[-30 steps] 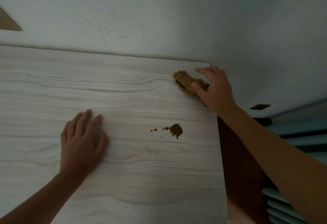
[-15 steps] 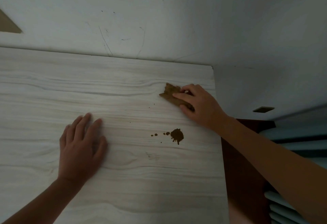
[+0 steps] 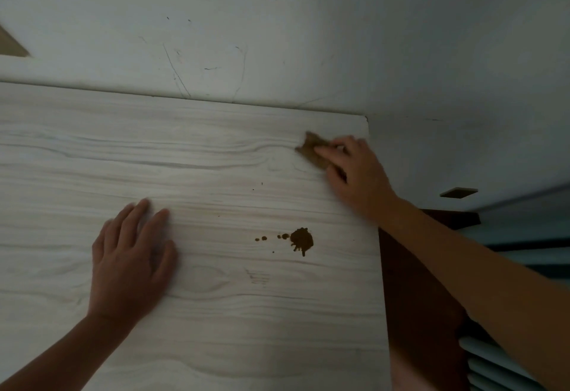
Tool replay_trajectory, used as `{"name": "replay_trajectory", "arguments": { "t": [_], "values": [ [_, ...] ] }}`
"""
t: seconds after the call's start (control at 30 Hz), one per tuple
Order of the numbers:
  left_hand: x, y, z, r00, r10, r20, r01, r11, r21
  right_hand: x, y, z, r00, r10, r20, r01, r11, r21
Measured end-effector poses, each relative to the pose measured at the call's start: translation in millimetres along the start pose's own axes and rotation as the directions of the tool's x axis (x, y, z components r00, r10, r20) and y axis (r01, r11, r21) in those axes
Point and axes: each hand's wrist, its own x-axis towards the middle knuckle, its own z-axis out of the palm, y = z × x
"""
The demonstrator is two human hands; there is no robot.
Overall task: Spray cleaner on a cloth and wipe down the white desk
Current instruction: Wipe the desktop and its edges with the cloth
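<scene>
The white wood-grain desk (image 3: 216, 150) fills the lower left of the view. My right hand (image 3: 354, 171) presses a small brown cloth (image 3: 310, 151) flat on the desk near its far right corner; part of the cloth is hidden under my fingers. My left hand (image 3: 129, 261) lies flat on the desk, palm down, fingers apart, holding nothing. A dark brown stain (image 3: 301, 239) with a few small droplets to its left sits on the desk between my hands, below the cloth. No spray bottle is in view.
A scuffed white wall (image 3: 277, 36) runs along the desk's far edge and turns the corner at right. Past the desk's right edge stand a dark reddish-brown panel (image 3: 413, 282) and pale slatted bars (image 3: 493, 366).
My right hand slid the cloth from the far right corner toward me and left, then back out toward the corner. My left hand stayed flat in place.
</scene>
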Motion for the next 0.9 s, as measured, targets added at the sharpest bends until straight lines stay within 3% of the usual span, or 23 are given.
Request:
{"name": "replay_trajectory", "arguments": {
  "t": [0.1, 0.17, 0.23, 0.37, 0.47, 0.6, 0.73, 0.9],
  "values": [
    [-1, -3, 3, 1.0, 0.006, -0.005, -0.006, 1.0, 0.001, -26, -5, -8, 0.957, -0.26, 0.132, 0.252, 0.965, 0.072],
    [-1, -4, 4, 1.0, 0.011, -0.006, -0.011, 1.0, 0.004, -19, 9, -14, 0.927, -0.339, 0.16, 0.34, 0.94, 0.021],
    [-1, -6, 6, 1.0, 0.014, -0.006, -0.014, 1.0, 0.004, 2, 28, -16, 0.964, -0.25, 0.092, 0.256, 0.965, -0.062],
    [-2, -9, 10, 1.0, 0.011, -0.009, -0.011, 1.0, 0.016, 50, 62, -15, 0.991, 0.1, -0.088, -0.104, 0.993, -0.047],
    [-2, -11, 10, 1.0, 0.007, -0.005, -0.007, 1.0, 0.005, 55, 66, -5, 0.979, 0.154, -0.132, -0.157, 0.988, -0.007],
    [-2, -9, 8, 1.0, 0.007, -0.014, -0.007, 1.0, 0.009, 34, 56, 1, 0.98, 0.14, -0.138, -0.142, 0.99, -0.002],
    [-2, -6, 3, 1.0, 0.014, -0.016, -0.014, 1.0, 0.004, 1, 31, -7, 0.997, 0.061, -0.041, -0.062, 0.998, -0.021],
    [-2, 1, -2, 1.0, -0.005, -0.012, 0.005, 1.0, -0.008, -65, -24, -8, 0.972, -0.177, 0.158, 0.174, 0.984, 0.032]
  ]
}}
